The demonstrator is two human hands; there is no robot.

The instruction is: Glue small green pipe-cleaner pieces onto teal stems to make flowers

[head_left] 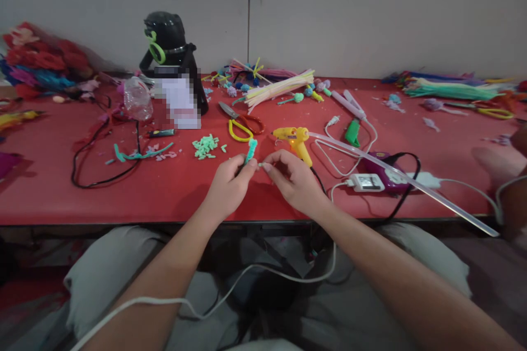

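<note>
My left hand point(229, 185) is closed in a pinch around a teal pipe cleaner piece point(252, 148), whose fuzzy end stands up above the thumb. Close beside it, the thumb and forefinger of my right hand point(297, 182) pinch a tiny pale green piece point(260, 164), apparently a cut bit of pipe cleaner. A pile of short mint green pipe cleaner bits point(205, 146) lies to the left of my hands. Just beyond them rests a yellow hot glue gun point(293, 135) with a clear glue stick point(395, 169) trailing from its back. Scissors point(240, 127) with red and yellow handles lie farther off.
A black bottle point(167, 35) stands at the back left near a clear plastic cup point(138, 100). Pipe cleaner bundles point(282, 88) lie along the wall. On the right are a purple power strip point(385, 173), a flat pink tool point(348, 104) and white cables. Another person's arm point(516, 186) shows at the far right.
</note>
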